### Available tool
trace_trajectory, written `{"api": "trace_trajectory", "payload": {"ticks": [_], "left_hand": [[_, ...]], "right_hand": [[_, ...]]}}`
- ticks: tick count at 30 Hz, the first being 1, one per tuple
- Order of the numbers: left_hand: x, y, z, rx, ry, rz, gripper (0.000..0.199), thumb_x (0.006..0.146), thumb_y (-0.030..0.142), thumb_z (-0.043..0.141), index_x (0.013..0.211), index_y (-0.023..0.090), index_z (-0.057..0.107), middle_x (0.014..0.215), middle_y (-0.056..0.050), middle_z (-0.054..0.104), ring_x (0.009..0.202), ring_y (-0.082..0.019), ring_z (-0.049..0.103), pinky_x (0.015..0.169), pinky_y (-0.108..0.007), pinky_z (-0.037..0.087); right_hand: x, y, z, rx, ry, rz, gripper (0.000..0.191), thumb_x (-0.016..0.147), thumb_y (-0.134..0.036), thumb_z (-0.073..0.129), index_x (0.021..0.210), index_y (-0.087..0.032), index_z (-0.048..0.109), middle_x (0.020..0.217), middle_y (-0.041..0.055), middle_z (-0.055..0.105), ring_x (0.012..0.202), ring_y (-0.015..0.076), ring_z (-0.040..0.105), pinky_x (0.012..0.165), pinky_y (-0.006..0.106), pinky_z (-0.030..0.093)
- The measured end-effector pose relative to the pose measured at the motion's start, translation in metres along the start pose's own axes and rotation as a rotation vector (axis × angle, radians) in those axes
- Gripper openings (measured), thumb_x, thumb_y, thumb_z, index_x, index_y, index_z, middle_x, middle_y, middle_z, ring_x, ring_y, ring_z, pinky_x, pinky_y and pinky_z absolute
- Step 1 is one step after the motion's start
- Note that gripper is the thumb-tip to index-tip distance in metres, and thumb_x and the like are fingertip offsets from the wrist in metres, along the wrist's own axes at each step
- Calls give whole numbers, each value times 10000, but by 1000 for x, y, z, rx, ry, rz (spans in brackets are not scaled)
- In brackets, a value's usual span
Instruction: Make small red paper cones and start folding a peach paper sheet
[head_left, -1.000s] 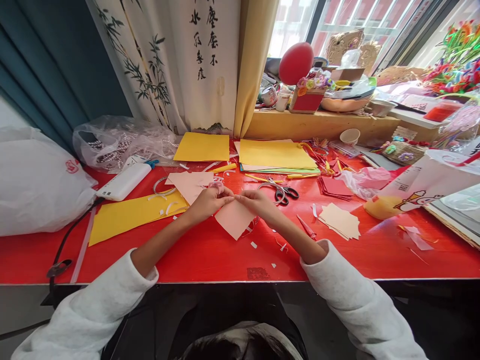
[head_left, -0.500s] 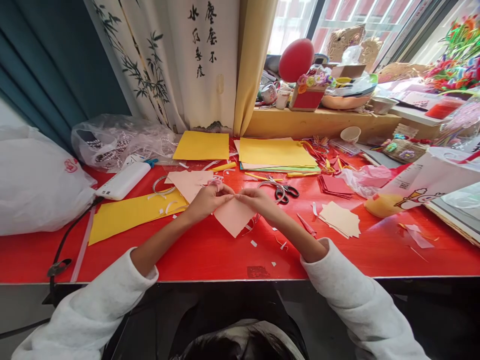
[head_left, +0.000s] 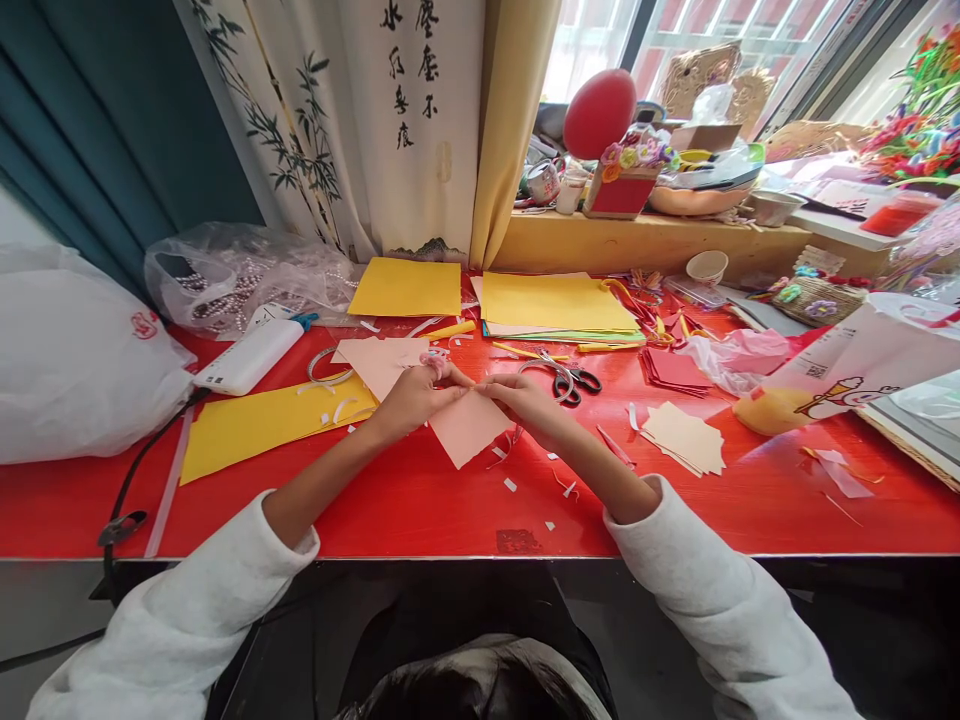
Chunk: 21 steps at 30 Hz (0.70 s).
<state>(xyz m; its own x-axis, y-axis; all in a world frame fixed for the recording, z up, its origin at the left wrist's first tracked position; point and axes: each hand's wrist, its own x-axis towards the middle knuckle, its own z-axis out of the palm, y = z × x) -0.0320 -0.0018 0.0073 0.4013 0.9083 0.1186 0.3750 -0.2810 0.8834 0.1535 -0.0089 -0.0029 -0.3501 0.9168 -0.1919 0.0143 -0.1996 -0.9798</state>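
Observation:
A pink paper square (head_left: 469,428) hangs corner-down between my two hands over the red table (head_left: 420,510). My left hand (head_left: 420,398) pinches its upper left edge, and a pink ornament (head_left: 433,360) shows at the fingers. On the upper right edge, my right hand (head_left: 517,400) pinches the same paper. Another pink sheet (head_left: 379,362) lies behind my left hand. Black-handled scissors (head_left: 577,384) and a clear ring (head_left: 546,372) rest just behind my right hand.
Yellow sheets (head_left: 255,432) lie at left, with stacked coloured paper (head_left: 559,305) behind. Cream cards (head_left: 684,438), red cards (head_left: 675,370) and a tilted drink cup (head_left: 847,365) are at right. A white bag (head_left: 82,360) and power strip (head_left: 251,355) occupy the left side.
The paper has tilted slightly, its lower corner shifting a little left. Both hands keep their pinch on it. The whole view has shifted slightly.

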Motion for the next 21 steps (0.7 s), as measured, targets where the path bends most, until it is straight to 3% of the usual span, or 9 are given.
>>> {"api": "trace_trajectory", "payload": {"ticks": [6, 13, 16, 21], "left_hand": [[0, 0, 1, -56, -38, -46, 318, 771, 425, 639, 919, 147, 687, 898, -60, 681, 887, -201, 618, 795, -325, 466], [4, -5, 1, -119, -38, -94, 444, 719, 558, 662, 902, 154, 639, 904, -50, 662, 918, -205, 603, 850, -333, 444], [4, -6, 1, -86, -82, -127, 438, 752, 598, 603, 826, 167, 625, 791, -27, 618, 791, -178, 576, 754, -316, 434], [3, -4, 5, -67, -22, -144, 484, 786, 641, 524, 627, 185, 490, 611, 8, 445, 630, -136, 455, 591, -282, 375]], "right_hand": [[0, 2, -3, -84, 10, -23, 218, 750, -355, 621, 805, -145, 641, 733, 23, 587, 657, 123, 511, 595, 249, 369], [0, 3, -2, -702, 136, -438, 182, 867, -275, 471, 836, -174, 618, 808, 53, 657, 722, 165, 550, 645, 274, 365], [0, 5, -1, -905, 165, -539, 209, 904, -245, 422, 902, -173, 618, 842, 82, 684, 722, 182, 576, 656, 284, 366], [2, 8, -4, -971, 144, -594, 242, 934, -259, 399, 959, -192, 631, 918, 85, 703, 792, 201, 613, 689, 287, 388]]}}
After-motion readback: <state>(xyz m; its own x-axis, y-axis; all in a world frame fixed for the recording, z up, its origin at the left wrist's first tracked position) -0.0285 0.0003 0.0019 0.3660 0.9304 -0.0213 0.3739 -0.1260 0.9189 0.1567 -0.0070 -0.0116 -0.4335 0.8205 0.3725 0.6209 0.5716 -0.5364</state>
